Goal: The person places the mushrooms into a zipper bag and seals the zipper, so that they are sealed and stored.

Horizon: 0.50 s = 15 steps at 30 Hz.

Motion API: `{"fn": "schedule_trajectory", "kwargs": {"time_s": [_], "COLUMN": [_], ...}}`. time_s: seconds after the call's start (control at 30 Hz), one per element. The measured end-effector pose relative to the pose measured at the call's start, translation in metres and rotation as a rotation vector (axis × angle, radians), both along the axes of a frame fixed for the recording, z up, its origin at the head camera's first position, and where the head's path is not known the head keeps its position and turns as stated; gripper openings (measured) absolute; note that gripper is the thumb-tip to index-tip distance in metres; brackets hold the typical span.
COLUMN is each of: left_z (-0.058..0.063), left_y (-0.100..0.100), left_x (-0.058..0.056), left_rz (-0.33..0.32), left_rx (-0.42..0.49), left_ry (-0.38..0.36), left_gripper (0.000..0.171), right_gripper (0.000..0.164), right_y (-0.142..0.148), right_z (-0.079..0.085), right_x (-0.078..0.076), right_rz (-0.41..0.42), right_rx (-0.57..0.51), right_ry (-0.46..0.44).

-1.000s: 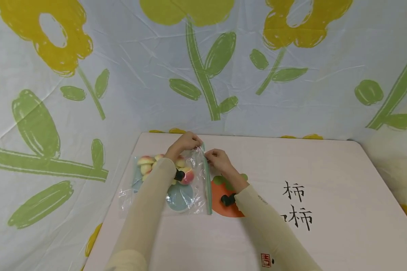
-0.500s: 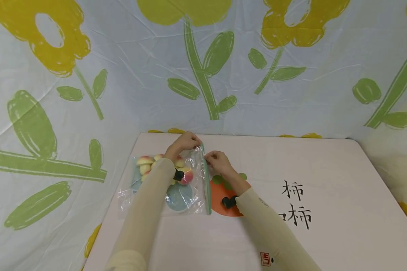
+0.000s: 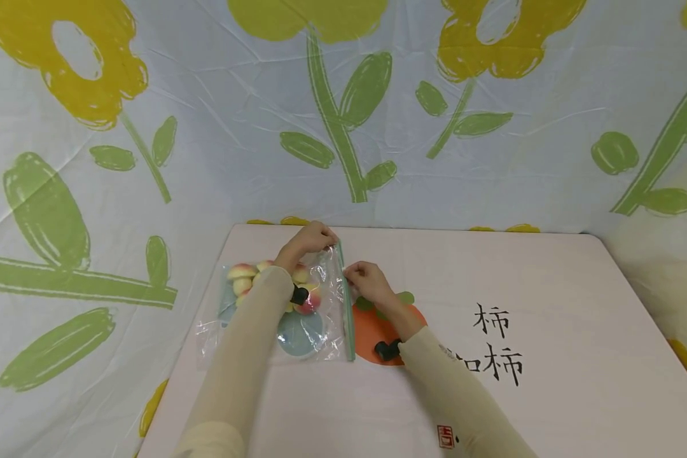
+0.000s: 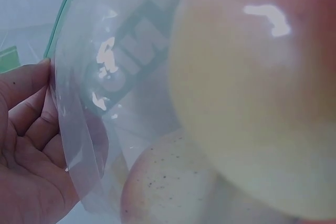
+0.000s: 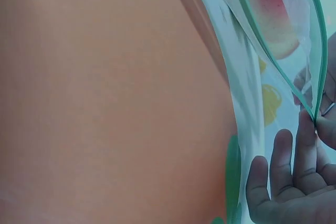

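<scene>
A clear zip bag [image 3: 331,327] with a green zip strip [image 3: 350,331] lies on the table. Inside are several yellow-and-red mushroom-shaped pieces [image 3: 242,272] and a rounder reddish one [image 3: 307,300], partly covered by the left arm. My left hand [image 3: 313,238] pinches the zip edge at its far end; the left wrist view shows its fingertips on the green edge. Slightly nearer me, my right hand [image 3: 371,280] pinches the strip between thumb and fingertip. Seen from the right wrist, the two green zip lines [image 5: 324,35] stand apart above that pinch and meet at it.
The pale table cover [image 3: 549,286] bears a printed orange persimmon [image 3: 372,331], a blue disc [image 3: 300,334] under the bag and black characters [image 3: 495,343]. A flower-printed curtain [image 3: 235,159] stands along the table's back and left side.
My right hand has slid a short way toward me along the zip strip. The left hand keeps its pinch at the far end. The head view has shifted slightly.
</scene>
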State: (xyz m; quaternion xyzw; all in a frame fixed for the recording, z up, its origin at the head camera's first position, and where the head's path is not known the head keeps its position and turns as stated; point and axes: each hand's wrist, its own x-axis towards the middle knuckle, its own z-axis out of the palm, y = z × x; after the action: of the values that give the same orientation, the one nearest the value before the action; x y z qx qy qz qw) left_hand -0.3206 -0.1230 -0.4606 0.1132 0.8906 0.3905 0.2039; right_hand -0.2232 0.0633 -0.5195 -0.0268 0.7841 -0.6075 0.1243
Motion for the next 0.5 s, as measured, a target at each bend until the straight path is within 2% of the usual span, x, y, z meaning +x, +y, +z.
{"fn": "schedule_trajectory", "kwargs": {"time_s": [0.27,0.5], "left_z": [-0.001,0.000], "left_y": [0.001,0.001], "left_x": [0.000,0.002], "left_rz": [0.000,0.014], "left_rx": [0.001,0.004], "left_ry": [0.012,0.003], "left_gripper": [0.027,0.027], "right_gripper": [0.019,0.018], "right_y": [-0.001,0.002], "right_z": [0.001,0.002], "right_x": [0.009,0.017], "right_rz": [-0.003,0.023], "right_rx": [0.052,0.051], "right_ry": [0.040,0.045]}}
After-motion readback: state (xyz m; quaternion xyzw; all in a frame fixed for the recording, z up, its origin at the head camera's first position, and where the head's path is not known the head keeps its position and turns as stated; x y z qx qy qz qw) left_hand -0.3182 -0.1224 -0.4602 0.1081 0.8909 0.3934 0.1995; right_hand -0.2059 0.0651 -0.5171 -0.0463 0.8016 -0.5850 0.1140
